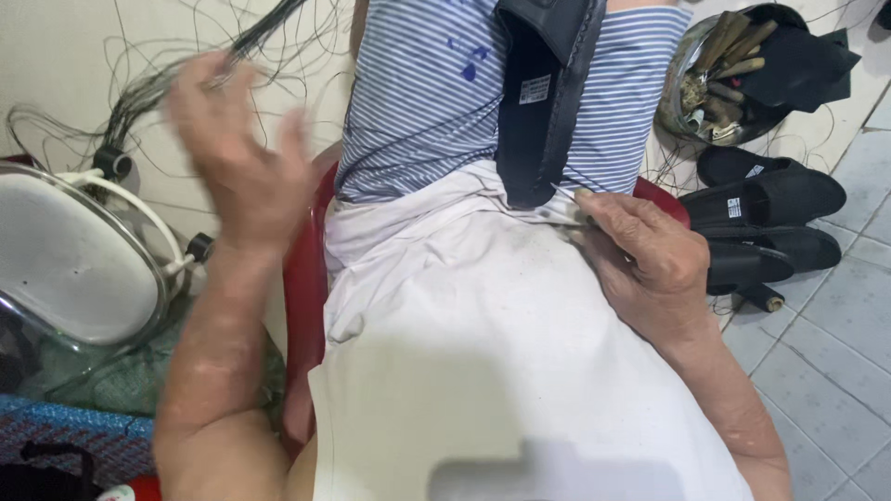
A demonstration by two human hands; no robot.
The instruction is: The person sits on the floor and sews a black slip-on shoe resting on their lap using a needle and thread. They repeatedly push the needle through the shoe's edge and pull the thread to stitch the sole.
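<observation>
head view: left hand [243, 148] raised, blurred, fingers loosely spread, seems to pull dark thread [269, 23]; grip unclear. right hand [640, 246] pinches a thin metal tool [568, 210] at the black shoe sole [543, 93] propped against the striped shirt. stitching looks midway; finished black slippers [761, 223] piled on the floor.

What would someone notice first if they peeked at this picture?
Probably the black shoe standing on end in the middle, propped against a striped shirt above a white cloth on the lap. The right hand presses a thin metal tool at the shoe's lower end. At upper left, the blurred left hand is raised among dark threads.
</observation>
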